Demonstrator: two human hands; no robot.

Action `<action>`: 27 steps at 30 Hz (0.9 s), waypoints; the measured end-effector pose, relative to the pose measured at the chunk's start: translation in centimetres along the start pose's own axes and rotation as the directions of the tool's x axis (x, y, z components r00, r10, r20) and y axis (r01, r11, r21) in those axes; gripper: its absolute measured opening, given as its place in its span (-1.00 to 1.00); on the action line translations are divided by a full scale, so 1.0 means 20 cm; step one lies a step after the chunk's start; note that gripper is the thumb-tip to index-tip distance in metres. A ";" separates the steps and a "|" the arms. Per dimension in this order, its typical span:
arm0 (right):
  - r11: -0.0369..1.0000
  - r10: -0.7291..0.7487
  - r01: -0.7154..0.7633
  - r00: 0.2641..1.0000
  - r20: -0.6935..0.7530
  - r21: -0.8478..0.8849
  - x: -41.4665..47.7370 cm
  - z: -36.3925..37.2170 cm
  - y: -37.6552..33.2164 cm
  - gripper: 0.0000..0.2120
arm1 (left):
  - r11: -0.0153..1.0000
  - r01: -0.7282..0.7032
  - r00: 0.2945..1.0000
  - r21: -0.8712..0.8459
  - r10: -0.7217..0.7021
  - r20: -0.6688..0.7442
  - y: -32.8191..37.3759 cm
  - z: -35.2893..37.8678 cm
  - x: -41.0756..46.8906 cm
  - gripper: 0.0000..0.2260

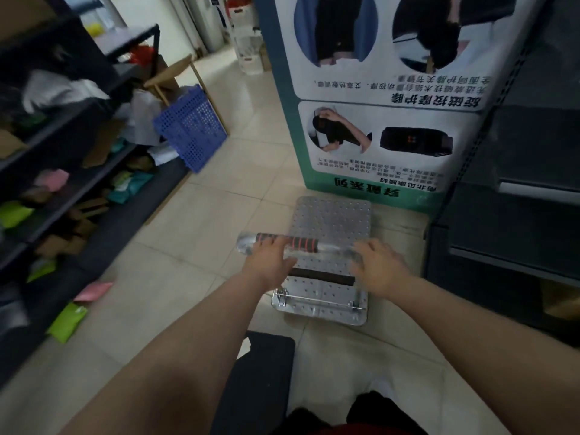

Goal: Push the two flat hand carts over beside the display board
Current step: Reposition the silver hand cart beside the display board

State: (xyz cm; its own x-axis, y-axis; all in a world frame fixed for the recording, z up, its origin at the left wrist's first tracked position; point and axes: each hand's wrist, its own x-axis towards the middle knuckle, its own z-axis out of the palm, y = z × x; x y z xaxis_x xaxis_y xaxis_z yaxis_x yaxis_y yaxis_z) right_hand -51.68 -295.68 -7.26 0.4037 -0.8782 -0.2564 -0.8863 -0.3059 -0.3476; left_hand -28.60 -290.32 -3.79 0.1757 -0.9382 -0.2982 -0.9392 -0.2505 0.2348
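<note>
A silver perforated flat hand cart (pixel 332 215) stands on the tiled floor, its front edge close to the foot of the display board (pixel 373 146). The board is a tall green-and-white poster panel standing straight ahead. The cart's raised handle (pixel 301 243) is a clear-wrapped bar with a black and red foam grip. My left hand (pixel 270 262) lies on the grip with its fingers stretched over it. My right hand (pixel 379 265) touches the bar's right end, fingers spread. Neither hand is curled around the bar. Only one cart is plainly in view.
Dark shelving (pixel 62 183) full of coloured packets lines the left side, with a blue plastic crate (pixel 191 130) leaning at its end. A dark cabinet (pixel 508 230) stands on the right. A black flat object (pixel 260 372) lies by my feet. Packets (pixel 67 321) lie on the floor.
</note>
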 end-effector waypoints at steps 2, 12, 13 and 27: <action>1.000 0.003 -0.003 1.000 0.019 0.006 0.07 0.01 -0.02 -0.60 | 1.000 0.028 0.999 -0.006 -0.028 0.015 0.02 -0.01 0.03 -0.51; 0.998 -0.054 0.049 0.988 0.148 0.035 0.28 0.11 -0.13 -0.58 | 0.993 0.080 0.988 0.091 -0.091 0.124 -0.19 -0.05 0.25 -0.45; 0.998 -0.043 0.034 0.988 0.150 0.058 0.29 0.12 -0.13 -0.60 | 0.992 0.065 0.986 0.111 -0.080 0.144 -0.22 -0.04 0.28 -0.45; 0.946 0.191 -0.198 0.980 0.051 0.257 0.34 0.25 -0.19 -0.69 | 0.975 -0.194 0.957 0.106 0.165 0.238 -0.43 0.10 0.53 -0.69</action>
State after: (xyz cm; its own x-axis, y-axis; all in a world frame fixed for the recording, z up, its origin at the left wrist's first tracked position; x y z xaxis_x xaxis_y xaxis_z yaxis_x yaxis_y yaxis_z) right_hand -44.41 -298.64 -12.15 0.2382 -0.9004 -0.3641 -0.8597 -0.0211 -0.5103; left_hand -19.26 -297.62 -10.82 -0.0565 -0.8824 -0.4670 -0.9813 -0.0371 0.1889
